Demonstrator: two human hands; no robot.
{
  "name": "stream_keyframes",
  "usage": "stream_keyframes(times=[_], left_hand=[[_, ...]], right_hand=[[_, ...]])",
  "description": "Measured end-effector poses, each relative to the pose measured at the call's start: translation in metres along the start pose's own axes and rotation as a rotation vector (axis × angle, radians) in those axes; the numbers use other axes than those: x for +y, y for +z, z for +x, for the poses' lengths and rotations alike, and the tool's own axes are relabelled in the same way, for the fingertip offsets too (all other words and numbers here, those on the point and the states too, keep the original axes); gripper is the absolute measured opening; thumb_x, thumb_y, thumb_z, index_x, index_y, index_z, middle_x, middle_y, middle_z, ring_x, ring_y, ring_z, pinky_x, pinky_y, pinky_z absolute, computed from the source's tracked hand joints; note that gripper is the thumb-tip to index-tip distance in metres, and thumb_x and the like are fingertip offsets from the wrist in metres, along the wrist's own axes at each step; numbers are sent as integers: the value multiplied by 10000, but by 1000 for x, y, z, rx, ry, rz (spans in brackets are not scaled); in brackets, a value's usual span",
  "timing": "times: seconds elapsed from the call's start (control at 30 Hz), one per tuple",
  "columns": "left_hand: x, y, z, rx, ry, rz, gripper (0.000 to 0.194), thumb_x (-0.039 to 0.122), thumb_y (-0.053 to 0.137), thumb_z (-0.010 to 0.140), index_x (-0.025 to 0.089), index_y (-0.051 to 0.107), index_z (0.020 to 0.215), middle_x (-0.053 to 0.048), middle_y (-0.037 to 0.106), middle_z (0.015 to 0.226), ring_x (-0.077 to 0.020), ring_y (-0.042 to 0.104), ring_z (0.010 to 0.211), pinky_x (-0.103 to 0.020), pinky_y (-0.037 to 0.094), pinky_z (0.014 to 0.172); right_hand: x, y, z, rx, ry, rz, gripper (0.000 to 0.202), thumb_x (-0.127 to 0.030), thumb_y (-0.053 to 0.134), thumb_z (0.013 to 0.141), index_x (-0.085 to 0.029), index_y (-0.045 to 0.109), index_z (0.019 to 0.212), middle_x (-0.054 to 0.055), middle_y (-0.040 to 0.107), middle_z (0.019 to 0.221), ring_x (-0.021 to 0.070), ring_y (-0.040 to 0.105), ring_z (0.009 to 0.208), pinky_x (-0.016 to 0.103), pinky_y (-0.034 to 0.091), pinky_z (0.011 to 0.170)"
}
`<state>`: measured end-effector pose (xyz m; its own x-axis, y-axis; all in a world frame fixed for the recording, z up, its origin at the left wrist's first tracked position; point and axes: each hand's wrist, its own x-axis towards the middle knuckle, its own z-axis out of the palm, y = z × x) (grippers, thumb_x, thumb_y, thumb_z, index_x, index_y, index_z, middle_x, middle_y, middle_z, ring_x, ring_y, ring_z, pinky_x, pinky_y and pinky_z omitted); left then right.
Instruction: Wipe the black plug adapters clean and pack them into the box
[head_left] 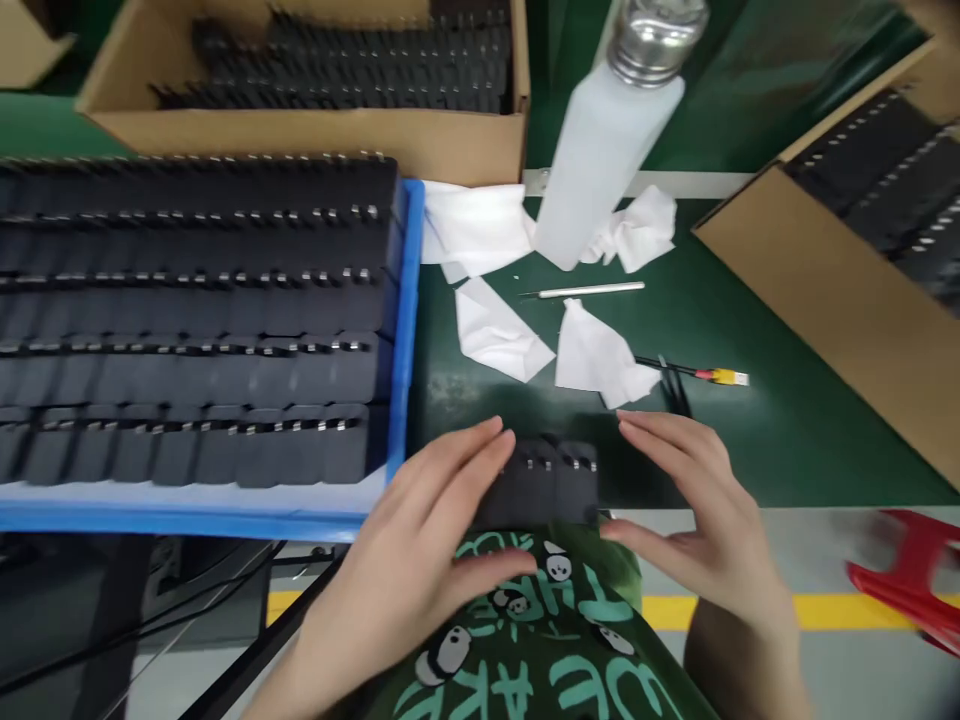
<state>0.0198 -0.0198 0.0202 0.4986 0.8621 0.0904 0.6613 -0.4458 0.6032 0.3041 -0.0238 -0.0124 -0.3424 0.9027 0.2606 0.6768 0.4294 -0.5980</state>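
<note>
Few matte-blk boxy units (576, 488) btwn L hand (416, 535), R hand (709, 520).

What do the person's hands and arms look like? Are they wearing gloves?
No gloves! The left hand and right hand are bare. No sleeves cover the forearms we can see. The dark green top has teal letters and black-and-white pandas.

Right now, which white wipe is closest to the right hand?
The crumpled white wipe beside the yellow-plugged black cable; the other wipes lie farther from the bare right hand.
</note>
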Motion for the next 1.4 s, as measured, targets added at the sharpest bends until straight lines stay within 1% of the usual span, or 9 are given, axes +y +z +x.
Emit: stream_keyframes(times=[0.17, 0.27, 0.4, 0.53, 0.8, 1.0, 1.1, 1.2, 1.4], left_hand=[[-25, -46, -33, 501, -126, 488, 651, 411, 797, 815, 224, 534, 1381, -98, 650, 1231, -313, 620, 1155, -495, 544, 1001], [-66, -60, -40, 438, -34, 668, 766, 619, 750, 770, 150, 546, 1341, -181, 652, 1214, -368, 636, 1119, -525, 551, 945], [-94, -52, -32, 282, 134, 704, 895, 687, 688, 792, 112, 450, 1436, -224, 646, 1286, -378, 615, 1194, -516, 488, 1037], [-90, -38, -26, 284, 205, 789, 742, 566, 653, 886, 58, 474, 1396, -219, 656, 1303, -348, 618, 1199, -490, 449, 1069], [-88, -47, -20, 311, 306, 750, 545, 493, 669, 843, 93, 575, 1201, -161, 695, 936, -313, 633, 848, -443, 505, 740], [-91, -49, -11, 350, 374, 788, 508, 526, 708, 790, 113, 564, 1048, -153, 655, 867, -304, 624, 790, -423, 505, 694], [-93, -49, -11, 359, 407, 781, 512, 541, 718, 780, 140, 557, 1055, -136, 650, 865, -285, 620, 756, -411, 500, 679], [-93, -48, -14, 367, 412, 744, 510, 519, 750, 760, 160, 549, 1061, -132, 646, 869, -286, 617, 764, -417, 497, 691], [-89, -49, -19, 277, 322, 779, 463, 504, 715, 800, 181, 506, 1057, -148, 629, 925, -316, 619, 851, -448, 505, 738]], right_hand=[[-7, 7, 9, 3, -89, 34, 672, -437, 720, 875, -277, 476, 1481, 116, 594, 1345, 366, 555, 1238, 525, 460, 1041], [-6, 12, 12, 22, -110, 38, 644, -421, 704, 882, -315, 488, 1479, 94, 618, 1323, 382, 581, 1204, 541, 467, 1026], [-12, 15, 11, 33, -127, 19, 640, -402, 695, 882, -354, 482, 1483, 62, 621, 1331, 385, 596, 1180, 546, 471, 1010], [-17, 16, 5, 59, -107, 39, 626, -399, 691, 883, -355, 493, 1474, 50, 614, 1340, 386, 595, 1169, 545, 460, 976], [-14, 11, 1, 78, -130, 31, 605, -323, 709, 877, -310, 516, 1451, 91, 625, 1309, 354, 606, 1164, 514, 485, 964], [-40, 26, 27, -10, -250, -248, 807, -596, 696, 843, -176, 432, 1479, 157, 573, 1376, 368, 499, 1284, 531, 443, 1032], [-52, 43, 42, -101, -279, -366, 796, -685, 608, 858, -114, 500, 1402, 176, 637, 1274, 347, 577, 1126, 482, 485, 892], [-52, 52, 47, -55, -316, -375, 642, -606, 633, 886, -77, 588, 1246, 156, 698, 1077, 290, 618, 924, 418, 480, 781], [-29, 31, 27, 4, -325, -295, 548, -541, 685, 880, -125, 568, 1217, 113, 710, 1045, 247, 625, 894, 371, 462, 788]])
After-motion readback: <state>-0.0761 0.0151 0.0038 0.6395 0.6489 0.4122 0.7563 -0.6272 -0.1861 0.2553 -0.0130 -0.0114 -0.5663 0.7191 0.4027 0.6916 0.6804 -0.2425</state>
